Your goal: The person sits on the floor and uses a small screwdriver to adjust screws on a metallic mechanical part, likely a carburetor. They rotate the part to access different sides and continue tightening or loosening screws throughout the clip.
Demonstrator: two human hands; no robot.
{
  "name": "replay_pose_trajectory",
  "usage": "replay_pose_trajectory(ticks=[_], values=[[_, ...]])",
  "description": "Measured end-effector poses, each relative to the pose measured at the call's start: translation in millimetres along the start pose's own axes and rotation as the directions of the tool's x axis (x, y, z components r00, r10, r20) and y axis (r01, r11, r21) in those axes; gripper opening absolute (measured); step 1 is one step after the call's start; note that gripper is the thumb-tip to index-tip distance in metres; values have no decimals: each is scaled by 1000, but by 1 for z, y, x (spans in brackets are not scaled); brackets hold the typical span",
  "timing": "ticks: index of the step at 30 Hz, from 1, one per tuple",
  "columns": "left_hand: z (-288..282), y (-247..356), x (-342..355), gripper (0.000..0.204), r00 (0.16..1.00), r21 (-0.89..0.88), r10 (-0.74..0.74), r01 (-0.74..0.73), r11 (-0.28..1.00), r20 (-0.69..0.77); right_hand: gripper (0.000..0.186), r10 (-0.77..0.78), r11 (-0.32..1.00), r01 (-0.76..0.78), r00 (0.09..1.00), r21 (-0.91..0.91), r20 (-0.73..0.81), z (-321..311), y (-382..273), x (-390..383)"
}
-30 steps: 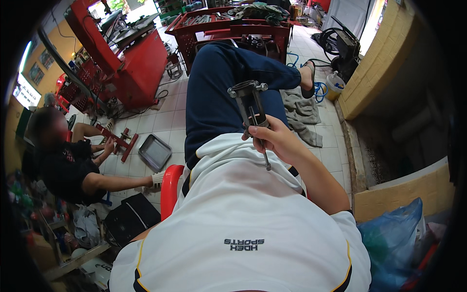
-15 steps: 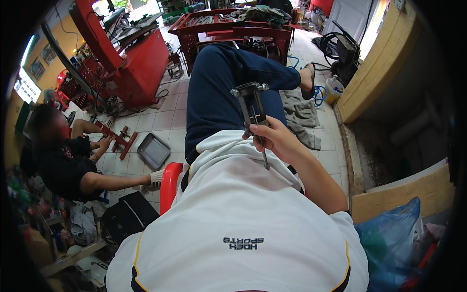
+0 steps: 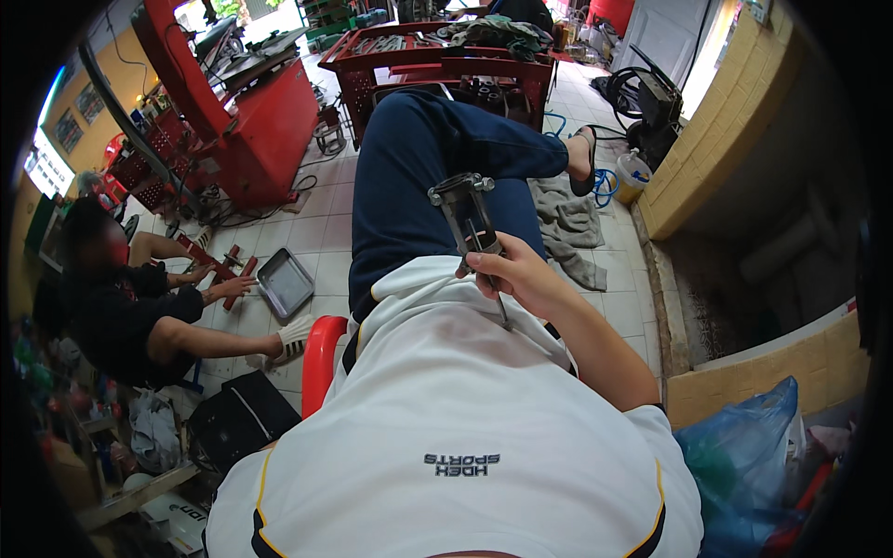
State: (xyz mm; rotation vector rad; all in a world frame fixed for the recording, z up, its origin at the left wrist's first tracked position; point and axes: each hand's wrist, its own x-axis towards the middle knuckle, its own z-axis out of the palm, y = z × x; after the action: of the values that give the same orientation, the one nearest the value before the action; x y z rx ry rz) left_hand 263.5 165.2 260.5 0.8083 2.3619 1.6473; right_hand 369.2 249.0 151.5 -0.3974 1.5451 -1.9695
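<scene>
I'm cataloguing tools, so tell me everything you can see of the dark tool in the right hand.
The dark tool looks metallic: an open, cage-like frame with long side bars, a round-looking upper end with bolt-like pieces on either side, and a thin rod sticking out below. It is tilted, upper end leaning left over the navy trousers. The right hand grips its lower part, hiding some. Whether the rod touches the white shirt cannot be told.

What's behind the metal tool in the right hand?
Navy trousers behind the upper part of the metal tool; white shirt behind its lower end. Whatever the right hand and the tool's solid parts cover can't be seen.
</scene>
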Motion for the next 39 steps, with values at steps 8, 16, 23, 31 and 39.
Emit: replay_pose_trajectory(ticks=[8, 16, 23, 31, 39], values=[[6, 9, 18, 39, 1000, 44, 14, -15, 999, 18, 29, -18, 1000, 18, 1000, -23, 1, -7, 6, 2], [10, 10, 33, 41, 999, 79, 19, -22, 997, 34, 30, -16, 999, 17, 999, 40, -30, -9, 9, 5], [19, 18, 46, 43, 997, 89, 42, -48, 995, 59, 29, 4, 1000, -3, 1000, 31, -18, -9, 12, 5], [8, -3, 0, 45, 993, 7, 93, -94, 996, 79, 29, 6, 1000, -6, 1000, -9, -14, -11, 14, 4], [-69, -111, -171, 47, 991, -58, -135, 134, 989, -12, 29, 10, 1000, -10, 1000, -8, -6, -12, 14, 6]])
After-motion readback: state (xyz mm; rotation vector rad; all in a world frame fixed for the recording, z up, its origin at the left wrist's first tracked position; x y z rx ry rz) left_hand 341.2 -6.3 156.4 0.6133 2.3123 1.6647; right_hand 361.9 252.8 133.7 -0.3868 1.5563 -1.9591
